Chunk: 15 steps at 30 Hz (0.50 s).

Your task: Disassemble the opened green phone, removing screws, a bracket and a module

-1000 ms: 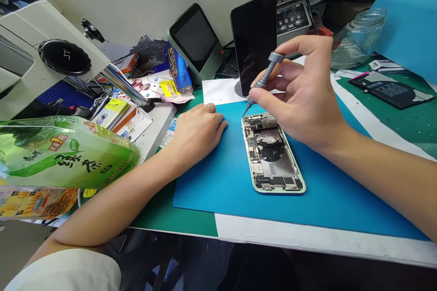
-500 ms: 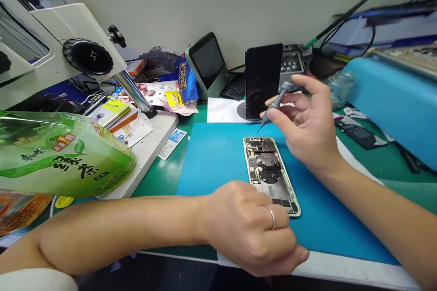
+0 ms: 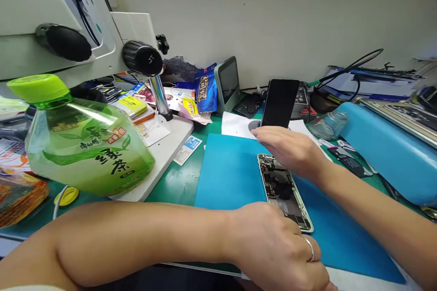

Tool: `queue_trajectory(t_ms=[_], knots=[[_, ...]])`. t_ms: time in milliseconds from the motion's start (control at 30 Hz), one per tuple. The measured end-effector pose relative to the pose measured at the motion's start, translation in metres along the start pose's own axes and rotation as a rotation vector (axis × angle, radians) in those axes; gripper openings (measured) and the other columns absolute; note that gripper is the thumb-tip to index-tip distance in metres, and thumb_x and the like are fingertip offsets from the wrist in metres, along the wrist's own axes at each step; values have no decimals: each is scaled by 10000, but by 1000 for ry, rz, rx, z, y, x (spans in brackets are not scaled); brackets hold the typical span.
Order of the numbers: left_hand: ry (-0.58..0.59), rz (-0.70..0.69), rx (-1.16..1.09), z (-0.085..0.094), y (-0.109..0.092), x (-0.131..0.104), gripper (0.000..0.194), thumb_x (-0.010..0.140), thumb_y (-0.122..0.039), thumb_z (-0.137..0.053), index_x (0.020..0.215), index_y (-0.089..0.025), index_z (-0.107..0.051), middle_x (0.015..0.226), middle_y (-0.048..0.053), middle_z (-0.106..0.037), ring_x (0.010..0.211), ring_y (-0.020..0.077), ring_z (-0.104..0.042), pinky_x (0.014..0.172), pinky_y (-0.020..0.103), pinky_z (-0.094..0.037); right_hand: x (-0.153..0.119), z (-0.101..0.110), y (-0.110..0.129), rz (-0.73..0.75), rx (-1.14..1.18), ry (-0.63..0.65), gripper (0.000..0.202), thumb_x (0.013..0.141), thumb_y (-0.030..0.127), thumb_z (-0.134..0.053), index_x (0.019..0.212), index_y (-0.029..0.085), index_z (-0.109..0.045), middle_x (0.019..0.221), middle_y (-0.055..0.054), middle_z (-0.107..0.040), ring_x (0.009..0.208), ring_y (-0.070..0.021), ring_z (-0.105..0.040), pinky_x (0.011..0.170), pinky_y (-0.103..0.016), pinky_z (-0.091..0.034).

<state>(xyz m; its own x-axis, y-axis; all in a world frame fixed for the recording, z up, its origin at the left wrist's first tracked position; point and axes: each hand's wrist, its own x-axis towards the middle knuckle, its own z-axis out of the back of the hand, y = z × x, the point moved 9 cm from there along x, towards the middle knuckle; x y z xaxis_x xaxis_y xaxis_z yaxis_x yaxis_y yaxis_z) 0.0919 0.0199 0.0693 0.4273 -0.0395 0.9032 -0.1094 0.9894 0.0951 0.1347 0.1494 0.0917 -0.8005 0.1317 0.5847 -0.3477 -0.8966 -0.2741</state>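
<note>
A green worktop (image 3: 179, 184) carries a blue mat (image 3: 230, 168), and to the left a big green-capped bottle (image 3: 92, 145) lies tilted. The left hand (image 3: 278, 245) is in front of the phone's lower end, its fingers curled inward; their tips are partly out of view, so whether they hold anything cannot be told. The right hand (image 3: 295, 151) is over the phone's upper end, fingers stretched forward and close together; its underside is hidden, so its hold cannot be told either. Behind it, a black-screened device (image 3: 280, 102) stands nearly upright. The opened phone (image 3: 285, 191) lies on the mat between the hands, its inside facing up. It has rounded corners and a thin, pale greenish rim; within are a dark, crowded strip of circuitry (image 3: 269, 182) down the left side, a black rounded patch (image 3: 282, 186) near the middle, bare grey metal below that, and dark blocks toward the lower end. Smallest is a silver ring (image 3: 310, 248) on a left-hand finger.
</note>
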Motion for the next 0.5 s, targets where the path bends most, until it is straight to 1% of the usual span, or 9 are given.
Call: queue_trajectory(t_ms=[100, 200, 333, 500], knots=[[9, -13, 5, 1, 2, 1, 392, 859, -209, -631, 482, -217, -525, 465, -49, -470, 373, 103, -457, 332, 279, -306, 5, -27, -8, 161, -101, 105, 442, 1023, 434, -562, 1289, 82, -585, 1274, -123, -562, 1232, -141, -555, 1098, -349, -546], [27, -15, 17, 1, 4, 3, 362, 802, -220, -694, 479, -219, -530, 453, -53, -493, 387, 109, -507, 333, 276, -327, 0, -47, -15, 264, -155, 187, 451, 1025, 452, -556, 1283, 83, -586, 1251, -120, -566, 1205, -133, -558, 1080, -338, -549], [70, -4, 34, -2, 4, 4, 355, 760, -259, -762, 479, -220, -550, 448, -58, -521, 387, 117, -547, 318, 277, -321, -11, -57, -19, 328, -160, 261, 448, 1027, 452, -552, 1285, 88, -586, 1261, -121, -562, 1205, -131, -556, 1077, -331, -549], [163, -9, 33, -9, 3, 2, 377, 813, -277, -739, 480, -222, -570, 468, -47, -578, 404, 132, -593, 321, 284, -351, -13, -62, -22, 329, -89, 345, 457, 1022, 449, -561, 1299, 87, -583, 1297, -126, -551, 1245, -146, -545, 1118, -365, -532]])
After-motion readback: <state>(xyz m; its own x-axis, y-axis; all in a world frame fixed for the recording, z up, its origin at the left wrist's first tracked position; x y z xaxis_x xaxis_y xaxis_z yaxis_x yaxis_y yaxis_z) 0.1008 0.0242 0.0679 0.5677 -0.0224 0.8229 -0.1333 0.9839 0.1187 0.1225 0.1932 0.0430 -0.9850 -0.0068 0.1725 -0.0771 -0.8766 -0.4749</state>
